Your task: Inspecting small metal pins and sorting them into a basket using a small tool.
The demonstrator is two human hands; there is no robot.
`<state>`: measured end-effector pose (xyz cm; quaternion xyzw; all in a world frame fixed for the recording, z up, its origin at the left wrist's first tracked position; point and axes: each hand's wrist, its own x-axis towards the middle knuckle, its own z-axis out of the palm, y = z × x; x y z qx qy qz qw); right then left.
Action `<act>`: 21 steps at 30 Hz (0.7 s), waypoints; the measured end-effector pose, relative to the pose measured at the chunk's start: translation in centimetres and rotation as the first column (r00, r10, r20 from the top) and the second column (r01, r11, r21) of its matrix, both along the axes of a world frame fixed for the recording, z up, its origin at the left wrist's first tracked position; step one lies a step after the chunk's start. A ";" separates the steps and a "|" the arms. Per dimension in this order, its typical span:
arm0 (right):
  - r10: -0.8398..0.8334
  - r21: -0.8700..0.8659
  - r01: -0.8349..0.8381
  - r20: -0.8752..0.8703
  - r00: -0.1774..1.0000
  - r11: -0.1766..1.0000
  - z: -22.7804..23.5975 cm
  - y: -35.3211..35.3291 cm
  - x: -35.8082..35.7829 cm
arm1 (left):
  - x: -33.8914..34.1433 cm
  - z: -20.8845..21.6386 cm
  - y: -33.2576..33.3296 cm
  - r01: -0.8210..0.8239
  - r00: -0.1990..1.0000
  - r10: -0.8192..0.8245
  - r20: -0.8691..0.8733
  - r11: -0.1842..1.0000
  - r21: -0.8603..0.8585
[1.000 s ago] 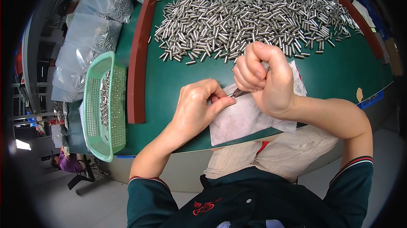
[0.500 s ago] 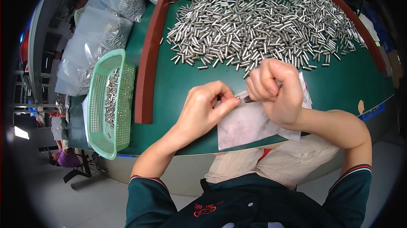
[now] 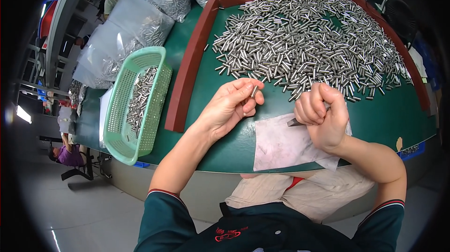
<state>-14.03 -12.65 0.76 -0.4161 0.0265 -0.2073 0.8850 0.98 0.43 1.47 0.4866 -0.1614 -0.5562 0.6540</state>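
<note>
My left hand [image 3: 229,106] pinches a small metal pin [image 3: 254,92] between thumb and fingers, just in front of the heap of loose pins [image 3: 300,41]. To its right, my right hand [image 3: 323,116] is closed around a tool with a flat dark grey tip [image 3: 294,122]; the rest of the tool is hidden in the fist. Below that tip, a smudged whitish cloth [image 3: 279,146] lies on the green tabletop by the near edge.
Dark red bars, including the left bar [image 3: 191,69], border the pin heap. Left of it stands a green perforated basket [image 3: 159,97] with pins inside. Clear plastic bags of pins [image 3: 145,22] line the far left. Two people are in the background.
My left hand has moved away from the tool tip, up and to the left, and turned with the pin showing. My right hand keeps its grip. The whole view has shifted.
</note>
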 end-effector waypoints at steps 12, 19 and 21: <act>-0.021 0.049 0.021 0.013 1.000 0.999 -0.1 0.1 0.0 | 0.8 -0.6 -0.2 -0.304 0.022 -0.100 0.995 0.947 0.102; -0.014 0.050 0.014 0.011 1.000 0.999 -0.1 0.1 0.0 | 1.1 -1.0 -0.1 -0.254 0.010 -0.139 0.990 0.957 0.137; -0.019 0.052 0.018 0.013 1.000 0.998 -0.1 0.0 0.0 | 1.3 -1.1 -0.3 -0.152 0.551 0.047 0.833 0.987 0.045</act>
